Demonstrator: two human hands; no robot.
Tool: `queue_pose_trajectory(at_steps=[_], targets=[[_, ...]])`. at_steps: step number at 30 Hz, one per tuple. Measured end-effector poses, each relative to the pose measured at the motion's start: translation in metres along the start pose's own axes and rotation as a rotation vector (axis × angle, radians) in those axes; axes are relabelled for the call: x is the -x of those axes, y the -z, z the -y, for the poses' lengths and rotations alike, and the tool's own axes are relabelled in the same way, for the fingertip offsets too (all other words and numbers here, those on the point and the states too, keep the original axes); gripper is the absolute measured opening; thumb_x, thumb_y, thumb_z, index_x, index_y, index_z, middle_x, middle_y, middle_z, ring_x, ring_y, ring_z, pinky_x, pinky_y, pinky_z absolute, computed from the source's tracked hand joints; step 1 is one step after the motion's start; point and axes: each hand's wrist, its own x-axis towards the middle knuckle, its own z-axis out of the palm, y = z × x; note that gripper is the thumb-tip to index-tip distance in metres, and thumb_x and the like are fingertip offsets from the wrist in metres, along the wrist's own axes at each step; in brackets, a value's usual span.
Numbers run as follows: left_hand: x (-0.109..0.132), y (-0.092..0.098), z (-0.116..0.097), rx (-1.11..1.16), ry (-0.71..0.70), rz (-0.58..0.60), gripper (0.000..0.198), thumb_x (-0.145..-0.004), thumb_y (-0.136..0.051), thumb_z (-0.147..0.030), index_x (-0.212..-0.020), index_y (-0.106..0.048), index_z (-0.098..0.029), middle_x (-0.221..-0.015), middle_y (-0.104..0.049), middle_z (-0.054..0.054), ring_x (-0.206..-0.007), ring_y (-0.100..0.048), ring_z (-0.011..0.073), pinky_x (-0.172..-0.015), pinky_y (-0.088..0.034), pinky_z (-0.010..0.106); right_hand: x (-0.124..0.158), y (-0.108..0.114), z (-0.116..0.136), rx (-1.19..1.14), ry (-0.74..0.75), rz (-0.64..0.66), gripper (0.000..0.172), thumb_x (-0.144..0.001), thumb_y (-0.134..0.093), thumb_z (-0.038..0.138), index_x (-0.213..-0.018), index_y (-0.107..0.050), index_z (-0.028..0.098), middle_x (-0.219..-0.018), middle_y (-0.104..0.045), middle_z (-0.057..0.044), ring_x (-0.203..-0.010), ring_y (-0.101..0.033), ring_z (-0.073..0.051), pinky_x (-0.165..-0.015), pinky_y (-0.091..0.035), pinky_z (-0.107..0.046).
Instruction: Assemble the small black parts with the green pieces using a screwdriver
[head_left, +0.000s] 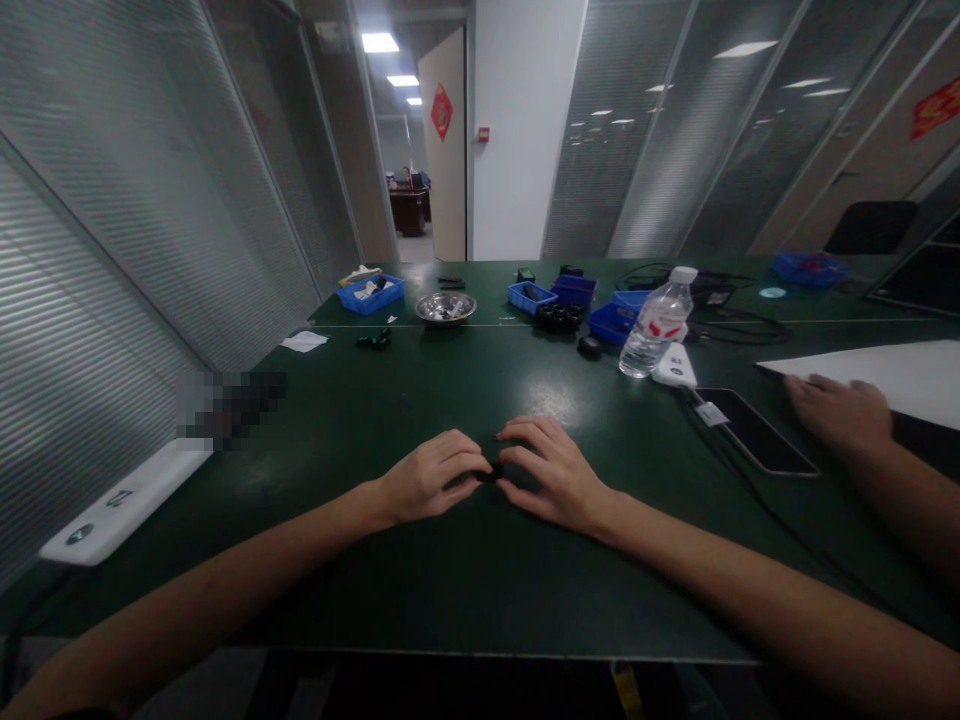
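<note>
A small black part [490,474] is held just above the green table [360,590], between my two hands. My left hand [433,474] pinches its left end with thumb and forefinger. From the other side, the curled fingers and thumb of my right hand [556,476] close on its right end. The fingers cover much of the part, and it is too small and dark to tell its kind.
Further back are a metal bowl [445,310], a blue basket [371,295] and black pieces [375,340]. A water bottle [658,325] and a phone [756,430] lie to the right, near another person's hand [844,412]. A white power strip [124,505] is at left.
</note>
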Motion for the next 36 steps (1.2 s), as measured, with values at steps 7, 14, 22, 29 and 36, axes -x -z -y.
queue_pose_trajectory(at_steps=[7, 14, 22, 29, 36], targets=[[-0.010, 0.007, -0.003, 0.021, 0.235, 0.128, 0.024, -0.098, -0.065, -0.026, -0.120, -0.065, -0.020, -0.117, -0.068, 0.007, -0.108, -0.063, 0.0217, -0.092, -0.048, 0.039, 0.000, -0.003, -0.004, -0.001, -0.137, 0.108, 0.022, -0.096, -0.064, 0.037, -0.110, -0.068, 0.021, -0.132, -0.059, -0.013, -0.128, -0.050, -0.031, -0.104, -0.046, -0.053], [-0.010, 0.004, -0.002, -0.032, 0.320, 0.170, 0.023, -0.098, -0.064, -0.028, -0.118, -0.069, -0.020, -0.113, -0.071, 0.006, -0.105, -0.063, 0.0217, -0.091, -0.046, 0.038, -0.001, -0.003, -0.004, 0.032, -0.186, 0.144, 0.021, -0.098, -0.060, 0.035, -0.112, -0.069, 0.022, -0.133, -0.059, -0.012, -0.129, -0.049, -0.031, -0.105, -0.043, -0.052], [-0.006, 0.001, 0.004, -0.081, 0.385, 0.121, 0.025, -0.098, -0.064, -0.026, -0.121, -0.067, -0.019, -0.109, -0.070, 0.005, -0.097, -0.062, 0.0207, -0.085, -0.046, 0.037, 0.004, -0.011, -0.015, 0.171, -0.417, 0.125, 0.035, -0.093, -0.057, 0.020, -0.129, -0.059, 0.021, -0.122, -0.064, -0.012, -0.110, -0.056, -0.030, -0.091, -0.045, -0.047], [-0.004, 0.003, 0.004, -0.093, 0.365, 0.115, 0.018, -0.097, -0.065, -0.024, -0.114, -0.067, -0.019, -0.109, -0.071, 0.004, -0.099, -0.063, 0.0207, -0.086, -0.046, 0.037, 0.006, -0.010, -0.020, 0.064, -0.409, 0.169, 0.018, -0.101, -0.053, 0.022, -0.117, -0.061, 0.022, -0.111, -0.064, -0.008, -0.101, -0.058, -0.024, -0.087, -0.047, -0.041], [-0.005, 0.006, 0.008, -0.075, 0.332, 0.137, 0.017, -0.098, -0.063, -0.021, -0.115, -0.068, -0.018, -0.111, -0.071, 0.005, -0.100, -0.063, 0.0203, -0.088, -0.048, 0.036, 0.007, -0.006, -0.014, -0.045, -0.295, 0.229, 0.021, -0.100, -0.053, 0.021, -0.121, -0.057, 0.020, -0.113, -0.061, -0.008, -0.091, -0.062, -0.020, -0.077, -0.051, -0.033]])
